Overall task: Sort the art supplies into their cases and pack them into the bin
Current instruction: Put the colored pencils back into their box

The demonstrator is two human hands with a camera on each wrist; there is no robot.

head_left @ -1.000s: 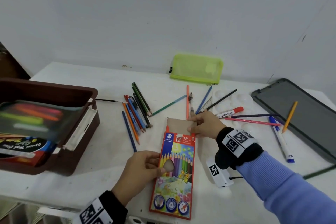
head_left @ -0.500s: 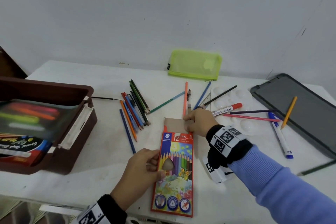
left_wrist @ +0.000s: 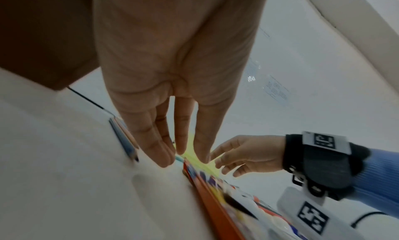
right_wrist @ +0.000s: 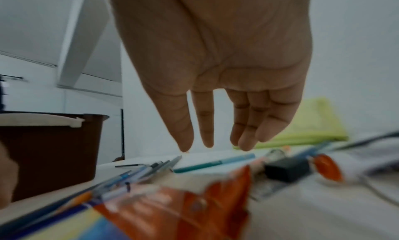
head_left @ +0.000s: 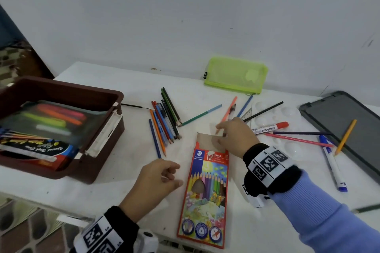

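Since the earlier frame our left hand has let go of the coloured-pencil box and hangs beside it, fingers relaxed, holding nothing. On the white worktop stands the brown bin; the box lies flat, flap open. Our right hand hovers over the flap with straight fingers, holding nothing. Loose pencils lie nearby.
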